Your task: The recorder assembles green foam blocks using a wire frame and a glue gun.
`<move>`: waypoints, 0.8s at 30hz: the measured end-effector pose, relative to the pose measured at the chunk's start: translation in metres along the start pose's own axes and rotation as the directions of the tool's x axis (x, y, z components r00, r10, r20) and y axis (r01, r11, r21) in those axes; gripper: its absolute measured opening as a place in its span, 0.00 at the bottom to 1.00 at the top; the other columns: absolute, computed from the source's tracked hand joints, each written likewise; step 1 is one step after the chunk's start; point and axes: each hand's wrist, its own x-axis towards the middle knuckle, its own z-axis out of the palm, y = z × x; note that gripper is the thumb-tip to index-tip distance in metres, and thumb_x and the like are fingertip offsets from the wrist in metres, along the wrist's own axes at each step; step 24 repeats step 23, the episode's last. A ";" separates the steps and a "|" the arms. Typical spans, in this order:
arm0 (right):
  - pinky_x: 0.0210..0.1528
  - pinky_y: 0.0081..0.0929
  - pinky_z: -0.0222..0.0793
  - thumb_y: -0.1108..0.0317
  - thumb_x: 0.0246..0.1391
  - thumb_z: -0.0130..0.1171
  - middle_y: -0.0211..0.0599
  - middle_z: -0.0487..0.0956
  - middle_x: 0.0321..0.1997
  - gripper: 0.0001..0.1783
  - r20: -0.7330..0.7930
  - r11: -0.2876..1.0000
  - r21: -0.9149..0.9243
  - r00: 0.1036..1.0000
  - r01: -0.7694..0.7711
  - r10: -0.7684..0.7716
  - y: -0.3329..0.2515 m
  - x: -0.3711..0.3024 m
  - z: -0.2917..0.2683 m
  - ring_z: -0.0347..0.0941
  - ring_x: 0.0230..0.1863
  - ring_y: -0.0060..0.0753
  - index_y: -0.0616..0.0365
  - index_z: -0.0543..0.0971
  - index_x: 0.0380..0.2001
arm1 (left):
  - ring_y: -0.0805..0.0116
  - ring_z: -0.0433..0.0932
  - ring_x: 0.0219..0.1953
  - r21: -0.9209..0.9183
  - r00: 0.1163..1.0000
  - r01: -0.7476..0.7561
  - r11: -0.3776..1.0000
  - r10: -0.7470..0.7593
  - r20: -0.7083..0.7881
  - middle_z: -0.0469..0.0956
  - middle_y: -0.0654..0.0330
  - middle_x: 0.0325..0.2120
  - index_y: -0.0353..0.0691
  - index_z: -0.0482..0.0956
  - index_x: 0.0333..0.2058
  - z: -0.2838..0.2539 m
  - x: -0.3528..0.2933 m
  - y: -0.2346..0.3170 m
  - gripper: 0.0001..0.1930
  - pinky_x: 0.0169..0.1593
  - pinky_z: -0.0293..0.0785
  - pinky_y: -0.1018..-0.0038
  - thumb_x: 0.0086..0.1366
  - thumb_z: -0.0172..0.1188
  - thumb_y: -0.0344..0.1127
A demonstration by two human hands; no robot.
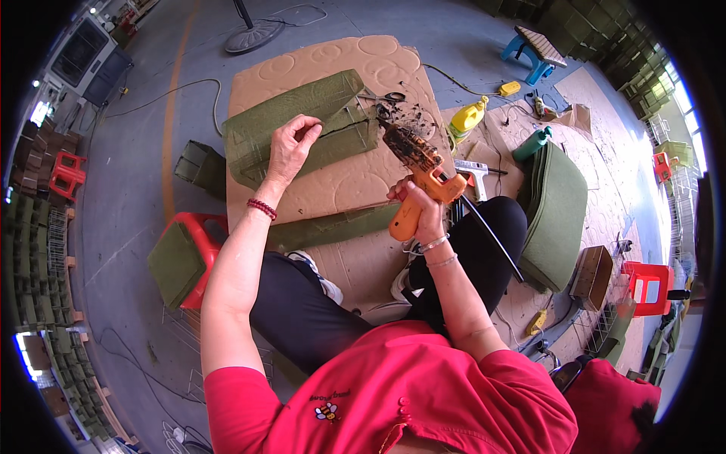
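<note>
My left hand (290, 144) presses down on a green felt-covered wire basket (302, 125) lying on a brown cardboard sheet (340, 189). My right hand (423, 208) grips an orange hot glue gun (420, 181) with a glue-blackened nozzle, its tip pointing at the basket's near right edge. A black glue stick or cord trails back from the gun over my knee. A green felt strip (333, 227) lies on the cardboard in front of my legs.
Scissors (389, 98) lie beside the basket. A yellow bottle (467, 117), a white glue gun (475, 172), a stack of green felt (556, 216), red stools (198, 250), a blue stool (533, 49) and cables surround me on the grey floor.
</note>
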 end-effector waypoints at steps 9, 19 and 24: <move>0.41 0.30 0.69 0.68 0.54 0.55 0.37 0.76 0.30 0.10 0.054 0.998 0.032 0.997 -0.056 0.054 0.020 0.000 0.014 0.75 0.34 0.33 0.65 0.72 0.36 | 0.85 0.67 0.26 -0.049 1.000 0.025 0.999 -0.025 -0.010 0.73 0.72 0.22 0.35 0.78 0.31 0.000 0.000 -0.002 0.06 0.31 0.65 0.85 0.62 0.60 0.32; 0.43 0.31 0.68 0.69 0.55 0.54 0.38 0.75 0.31 0.12 0.129 0.991 0.028 0.984 -0.129 0.125 0.034 -0.001 0.023 0.74 0.35 0.34 0.64 0.70 0.40 | 0.85 0.68 0.27 -0.090 0.999 0.050 0.995 -0.050 -0.004 0.74 0.72 0.23 0.35 0.79 0.32 -0.002 0.001 -0.004 0.06 0.32 0.66 0.85 0.62 0.60 0.32; 0.46 0.34 0.68 0.68 0.54 0.54 0.38 0.74 0.31 0.12 0.144 0.988 -0.003 0.977 -0.156 0.155 0.037 -0.001 0.022 0.73 0.37 0.37 0.64 0.70 0.39 | 0.85 0.69 0.27 -0.061 0.997 0.068 0.996 -0.067 0.024 0.75 0.70 0.23 0.36 0.79 0.33 -0.003 0.000 0.001 0.06 0.33 0.67 0.84 0.62 0.60 0.33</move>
